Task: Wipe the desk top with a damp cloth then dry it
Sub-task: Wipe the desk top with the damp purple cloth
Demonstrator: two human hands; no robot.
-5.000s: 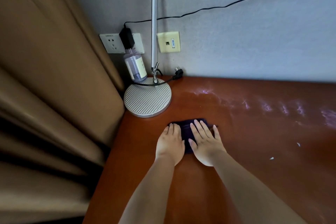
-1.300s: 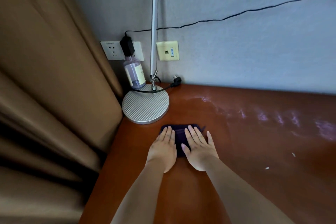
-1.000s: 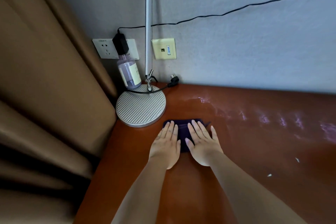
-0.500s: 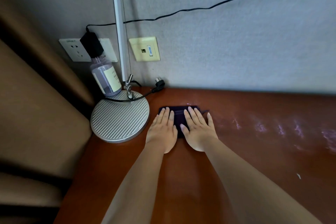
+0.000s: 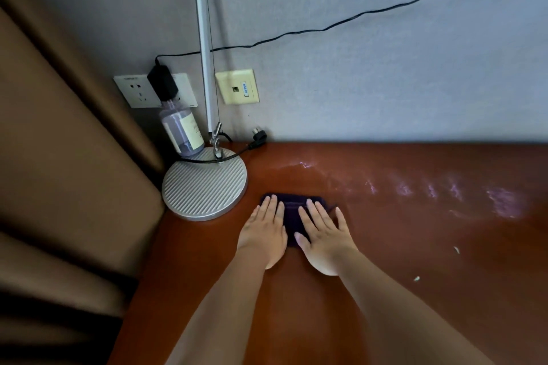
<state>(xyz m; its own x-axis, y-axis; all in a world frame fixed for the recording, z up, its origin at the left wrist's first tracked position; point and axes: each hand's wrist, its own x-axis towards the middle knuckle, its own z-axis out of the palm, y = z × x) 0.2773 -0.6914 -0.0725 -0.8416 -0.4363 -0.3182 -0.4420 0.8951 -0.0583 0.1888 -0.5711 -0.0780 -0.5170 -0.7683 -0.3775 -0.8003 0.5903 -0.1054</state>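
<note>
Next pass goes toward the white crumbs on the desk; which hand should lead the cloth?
Right hand: it presses the cloth on the side nearer the crumbs, probably with open desk between.

Both hands, left hand (image 5: 264,234) and right hand (image 5: 324,235), are lying side by side on the cloth (image 5: 292,213) on the desk (image 5: 415,231). The lamp base (image 5: 204,185) is sitting just left of them, a bottle (image 5: 182,130) standing at its back edge.

Two hands (image 5: 262,235), one cloth (image 5: 292,210), one lamp (image 5: 204,184), one bottle (image 5: 182,130), two wall plates (image 5: 237,86), maybe two crumbs (image 5: 416,278).

Grey wall (image 5: 385,74) with white socket (image 5: 135,95), beige port plate (image 5: 237,86); tan curtain (image 5: 59,142) left; dim light.
</note>
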